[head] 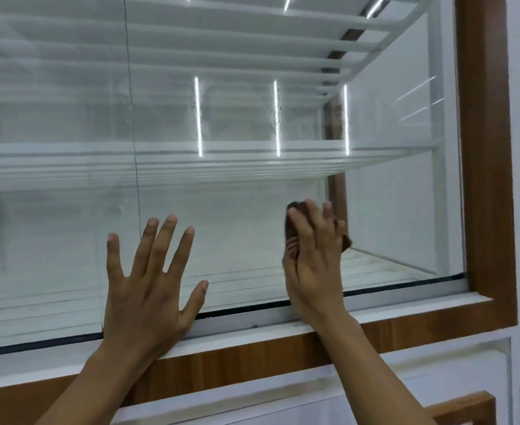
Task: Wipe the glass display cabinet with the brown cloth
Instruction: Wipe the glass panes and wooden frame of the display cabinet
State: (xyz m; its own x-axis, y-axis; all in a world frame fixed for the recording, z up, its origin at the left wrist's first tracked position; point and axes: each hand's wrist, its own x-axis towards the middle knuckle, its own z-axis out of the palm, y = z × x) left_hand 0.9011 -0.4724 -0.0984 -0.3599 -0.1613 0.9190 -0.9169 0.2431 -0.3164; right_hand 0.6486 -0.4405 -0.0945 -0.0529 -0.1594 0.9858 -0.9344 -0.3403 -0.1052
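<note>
Right hand [312, 256] is flat against the glass pane [237, 234], fingers together, pressing the brown cloth [292, 231] under the palm — cloth bunched, peeking out at the fingertips and the far side. Left hand [148, 286] is spread wide and empty, braced on the same pane just beside it, heel at the bottom sill [252, 323]. The pane runs long side to side, so the open room lies up and leftward; the wooden frame [485, 179] closes in on the right and the sill sits right below — I'd say the next stroke wants to climb, left hand staying clear of it
</note>
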